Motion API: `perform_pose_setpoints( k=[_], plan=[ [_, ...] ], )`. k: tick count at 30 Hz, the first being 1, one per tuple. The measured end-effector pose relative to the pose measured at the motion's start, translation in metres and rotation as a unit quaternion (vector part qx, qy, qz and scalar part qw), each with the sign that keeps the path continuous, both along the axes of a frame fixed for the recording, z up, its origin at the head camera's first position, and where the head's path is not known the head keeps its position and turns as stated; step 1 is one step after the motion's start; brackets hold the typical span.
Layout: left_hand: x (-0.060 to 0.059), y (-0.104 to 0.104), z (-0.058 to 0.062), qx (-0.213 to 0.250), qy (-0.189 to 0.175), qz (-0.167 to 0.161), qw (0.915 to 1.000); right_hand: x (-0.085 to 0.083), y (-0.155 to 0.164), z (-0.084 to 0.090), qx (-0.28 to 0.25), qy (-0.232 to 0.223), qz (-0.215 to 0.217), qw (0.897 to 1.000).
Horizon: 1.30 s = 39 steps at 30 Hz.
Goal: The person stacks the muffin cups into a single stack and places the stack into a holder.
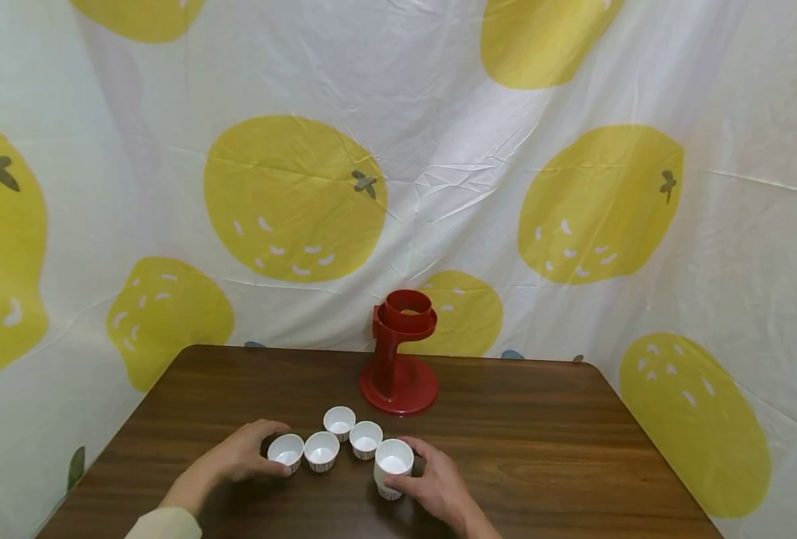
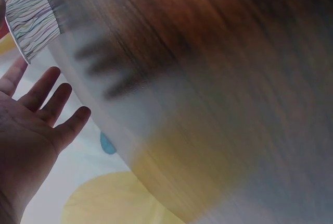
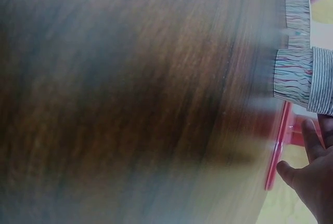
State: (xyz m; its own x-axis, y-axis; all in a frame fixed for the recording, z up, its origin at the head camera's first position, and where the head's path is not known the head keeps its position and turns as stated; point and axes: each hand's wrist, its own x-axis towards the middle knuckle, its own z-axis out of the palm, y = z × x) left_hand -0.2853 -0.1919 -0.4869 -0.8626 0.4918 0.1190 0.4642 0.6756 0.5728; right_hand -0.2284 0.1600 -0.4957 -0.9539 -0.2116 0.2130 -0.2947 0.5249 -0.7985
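Note:
Several small white baking cups with streaky printed sides stand open side up on the table. The left hand [image 1: 242,451] pinches the leftmost baking cup [image 1: 286,451] between thumb and index finger. Its other fingers are spread in the left wrist view, beside the cup's printed side [image 2: 34,23]. At the right end of the row, the right hand [image 1: 435,483] grips a stack of baking cups [image 1: 394,458] with thumb and fingers on either side. Layered rims [image 3: 321,78] show on that stack in the right wrist view. Three single cups, one of them a middle cup [image 1: 321,451], sit between the hands.
A red stand [image 1: 399,385] with a round base and a ring-shaped holder on top is behind the cups, near the table's back edge. The dark wooden table [image 1: 539,442] meets a hanging cloth [image 1: 438,150] printed with yellow lemons.

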Motion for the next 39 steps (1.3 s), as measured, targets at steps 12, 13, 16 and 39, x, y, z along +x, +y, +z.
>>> perform_pose_setpoints(
  k=[12,13,16,39],
  plan=[
    [0.0,0.0,0.0,-0.004,-0.007,0.011,0.9999,0.0,0.0,0.0,0.005,-0.005,-0.004,1.0],
    [0.0,-0.001,0.0,-0.004,-0.007,0.012,0.9999,0.0,0.0,0.0,0.006,-0.005,-0.004,1.0],
    [-0.001,-0.002,-0.002,-0.004,-0.007,0.01,0.9999,0.0,-0.001,-0.001,0.009,-0.003,-0.006,1.0],
    [0.002,-0.003,0.019,0.007,0.003,0.037,0.9993,-0.002,0.0,-0.005,0.001,0.003,0.003,1.0]
  ],
)
